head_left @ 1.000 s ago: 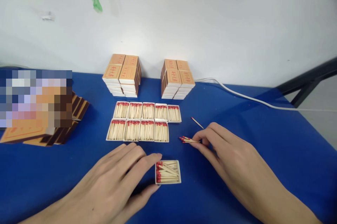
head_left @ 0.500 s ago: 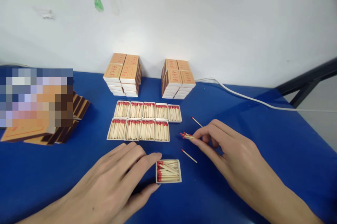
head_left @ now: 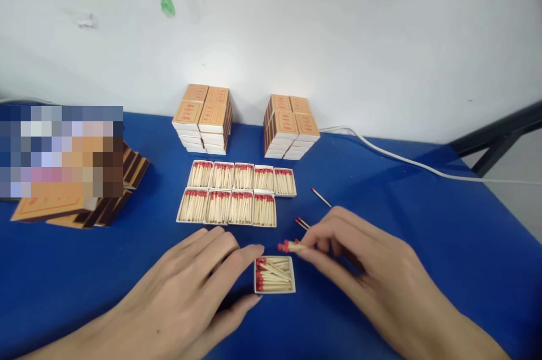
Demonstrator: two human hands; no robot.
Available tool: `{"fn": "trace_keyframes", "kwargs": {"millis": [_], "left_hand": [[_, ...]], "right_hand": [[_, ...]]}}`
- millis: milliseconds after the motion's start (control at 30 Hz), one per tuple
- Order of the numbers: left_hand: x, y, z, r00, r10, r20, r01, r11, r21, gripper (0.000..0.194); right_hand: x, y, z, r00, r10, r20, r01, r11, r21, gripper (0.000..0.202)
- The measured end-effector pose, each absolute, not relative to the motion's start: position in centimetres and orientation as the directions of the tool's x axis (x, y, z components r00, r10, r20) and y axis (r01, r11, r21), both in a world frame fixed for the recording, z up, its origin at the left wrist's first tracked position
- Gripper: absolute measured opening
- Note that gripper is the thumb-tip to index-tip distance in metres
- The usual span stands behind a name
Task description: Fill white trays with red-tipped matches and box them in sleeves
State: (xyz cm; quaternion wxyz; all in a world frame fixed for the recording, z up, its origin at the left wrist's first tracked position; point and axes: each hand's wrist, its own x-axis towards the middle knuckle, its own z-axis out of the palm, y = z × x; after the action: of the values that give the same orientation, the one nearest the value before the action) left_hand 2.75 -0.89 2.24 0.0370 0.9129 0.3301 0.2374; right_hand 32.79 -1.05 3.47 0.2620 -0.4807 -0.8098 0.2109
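Observation:
A small white matchbox tray [head_left: 274,291] lies on the blue table, with red-headed matches in it, some slanting across the others. My left hand [head_left: 190,286] grips this tray at its left end, index finger by the far corner and thumb by the near one. Just beyond the tray's far right corner, my right hand [head_left: 359,270] pinches a small bunch of matches [head_left: 292,246], red heads pointing left. Loose matches [head_left: 301,223] lie on the table close to my right fingers, partly covered by them. Another single match [head_left: 320,197] rests farther back.
Two rows of filled matchbox trays [head_left: 226,222] lie beyond my hands. Stacked closed matchboxes stand behind on the left [head_left: 203,117] and right [head_left: 292,126]. More matchboxes [head_left: 55,202] are heaped at left beside a blurred patch. A white cable [head_left: 393,155] runs along the wall.
My right hand has lifted its bunch of matches and brought it nearer to me, toward the tray. The loose matches behind it show differently now. My left hand keeps its hold.

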Motion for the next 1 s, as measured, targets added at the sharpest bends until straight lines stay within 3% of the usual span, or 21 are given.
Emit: {"fn": "trace_keyframes", "kwargs": {"millis": [100,200,333,600,867,1000], "left_hand": [[3.2,-1.0,2.0,0.671,0.626,0.398,0.574,-0.778,0.255,0.044],[3.5,-1.3,1.3,0.644,0.641,0.417,0.570,-0.766,0.297,0.042],[3.4,-1.3,0.9,0.627,0.653,0.424,0.579,-0.755,0.306,0.058],[3.3,-1.3,1.3,0.650,0.666,0.365,0.548,-0.744,0.383,0.025],[2.9,-1.2,1.4,0.692,0.644,0.327,0.510,-0.756,0.409,0.016],[3.1,-0.7,2.1,0.715,0.621,0.321,0.480,-0.770,0.420,0.024]], "right_hand": [[31.7,-2.1,3.0,-0.510,0.839,0.191,0.584,0.500,-0.639,0.011],[31.0,-3.0,2.6,-0.540,0.827,0.160,0.603,0.512,-0.611,0.013],[31.2,-3.5,2.7,-0.544,0.828,0.134,0.636,0.511,-0.578,0.012],[31.4,-2.9,2.9,-0.538,0.825,0.172,0.587,0.513,-0.626,0.009],[32.0,-2.4,2.6,-0.540,0.823,0.178,0.547,0.503,-0.669,0.012],[32.1,-2.6,2.7,-0.556,0.811,0.183,0.548,0.523,-0.653,0.013]]}}
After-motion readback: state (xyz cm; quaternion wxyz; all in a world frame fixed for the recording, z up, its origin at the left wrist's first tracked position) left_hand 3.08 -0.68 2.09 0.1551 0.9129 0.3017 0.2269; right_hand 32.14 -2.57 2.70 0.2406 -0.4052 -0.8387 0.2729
